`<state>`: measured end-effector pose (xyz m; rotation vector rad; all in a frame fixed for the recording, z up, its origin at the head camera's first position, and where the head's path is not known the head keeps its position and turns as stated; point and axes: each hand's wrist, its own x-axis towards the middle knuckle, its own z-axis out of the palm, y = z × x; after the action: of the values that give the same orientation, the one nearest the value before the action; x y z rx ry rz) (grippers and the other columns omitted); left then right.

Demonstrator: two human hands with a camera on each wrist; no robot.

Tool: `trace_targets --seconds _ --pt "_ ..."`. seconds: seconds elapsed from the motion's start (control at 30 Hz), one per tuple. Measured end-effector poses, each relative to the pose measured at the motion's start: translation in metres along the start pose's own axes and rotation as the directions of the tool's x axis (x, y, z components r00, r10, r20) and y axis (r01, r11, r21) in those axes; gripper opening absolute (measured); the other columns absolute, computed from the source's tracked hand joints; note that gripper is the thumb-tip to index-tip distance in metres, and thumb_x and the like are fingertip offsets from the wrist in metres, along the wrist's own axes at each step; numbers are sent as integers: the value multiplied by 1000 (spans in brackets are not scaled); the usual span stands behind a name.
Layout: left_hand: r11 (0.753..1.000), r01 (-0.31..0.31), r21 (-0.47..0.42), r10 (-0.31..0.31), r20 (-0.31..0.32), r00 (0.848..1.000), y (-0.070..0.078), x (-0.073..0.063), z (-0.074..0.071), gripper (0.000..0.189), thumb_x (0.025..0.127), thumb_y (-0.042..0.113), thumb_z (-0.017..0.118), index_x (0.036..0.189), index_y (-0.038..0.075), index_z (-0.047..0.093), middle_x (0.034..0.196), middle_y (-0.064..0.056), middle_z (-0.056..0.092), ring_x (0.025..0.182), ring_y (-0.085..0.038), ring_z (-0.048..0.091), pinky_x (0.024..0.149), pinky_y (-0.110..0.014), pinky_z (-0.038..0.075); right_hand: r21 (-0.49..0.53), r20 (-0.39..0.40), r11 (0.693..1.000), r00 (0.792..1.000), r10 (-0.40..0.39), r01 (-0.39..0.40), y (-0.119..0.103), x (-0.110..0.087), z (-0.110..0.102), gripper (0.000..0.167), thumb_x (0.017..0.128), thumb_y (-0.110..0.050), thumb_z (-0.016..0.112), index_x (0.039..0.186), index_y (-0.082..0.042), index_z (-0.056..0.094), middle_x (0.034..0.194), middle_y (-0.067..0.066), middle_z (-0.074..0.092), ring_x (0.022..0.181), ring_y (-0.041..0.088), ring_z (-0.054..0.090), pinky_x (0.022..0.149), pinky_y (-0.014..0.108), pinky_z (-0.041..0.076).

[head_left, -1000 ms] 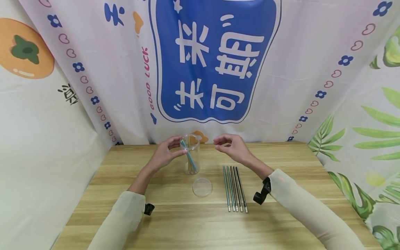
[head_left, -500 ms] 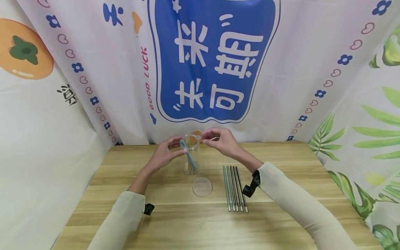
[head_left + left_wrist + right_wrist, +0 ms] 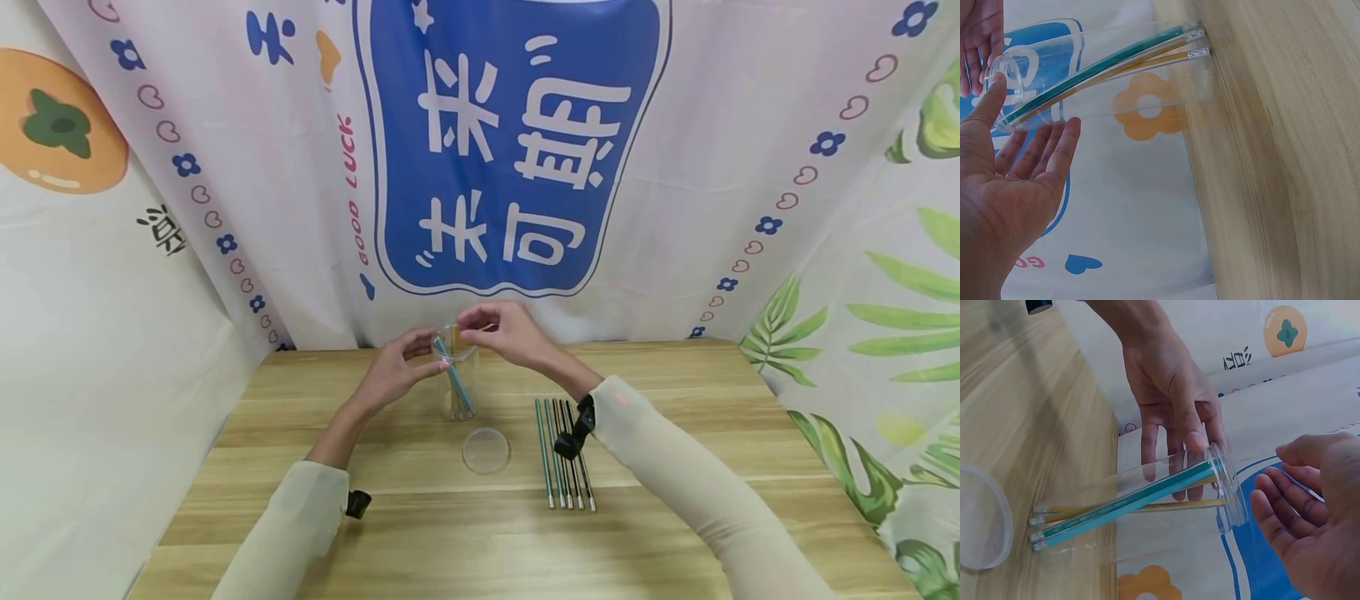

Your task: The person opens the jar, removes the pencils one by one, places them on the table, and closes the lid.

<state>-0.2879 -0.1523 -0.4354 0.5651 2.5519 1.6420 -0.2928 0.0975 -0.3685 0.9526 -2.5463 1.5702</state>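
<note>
My left hand (image 3: 393, 371) grips a clear plastic jar (image 3: 461, 387) near its mouth, thumb on one side and fingers on the other. The jar stands upright at the back of the table. Inside it lean several pencils, teal ones (image 3: 1129, 501) and yellow ones (image 3: 1072, 515), with their eraser ends at the bottom. My right hand (image 3: 510, 333) hovers beside the jar's mouth, its fingers loosely bent and nothing visible between them. A round clear lid (image 3: 486, 451) lies on the table in front of the jar.
Several more pencils (image 3: 544, 454), teal and black, lie side by side to the right of the lid, eraser ends toward me. A printed cloth (image 3: 315, 250) hangs behind the wooden table (image 3: 420, 533), close to the jar.
My right hand has moved left, from apart from the jar to beside its mouth. My left hand and the jar stay in place.
</note>
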Motion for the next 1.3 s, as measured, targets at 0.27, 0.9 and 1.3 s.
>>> trace_targets --seconds 0.27,0.9,1.3 --pt "1000 -12 -16 12 1 1000 1 1 -1 71 93 27 86 152 4 54 146 -17 63 136 -37 60 112 -55 52 -82 41 996 999 -18 21 -3 14 8 20 96 -3 77 115 3 77 105 12 79 92 18 74 82 27 63" --pt "1000 -17 -25 17 1 1000 1 1 0 67 93 26 85 149 4 56 143 -16 65 134 -35 61 113 -53 52 -239 162 971 987 8 32 -3 29 20 13 96 -1 76 109 1 80 99 9 79 89 16 75 80 21 62" --pt "1000 -15 -24 15 2 1000 0 1 0 68 94 26 85 151 5 55 143 -16 65 134 -35 61 112 -52 53 -334 174 942 984 42 19 -5 37 24 9 94 -1 77 101 -2 81 95 7 80 87 14 75 79 20 61"
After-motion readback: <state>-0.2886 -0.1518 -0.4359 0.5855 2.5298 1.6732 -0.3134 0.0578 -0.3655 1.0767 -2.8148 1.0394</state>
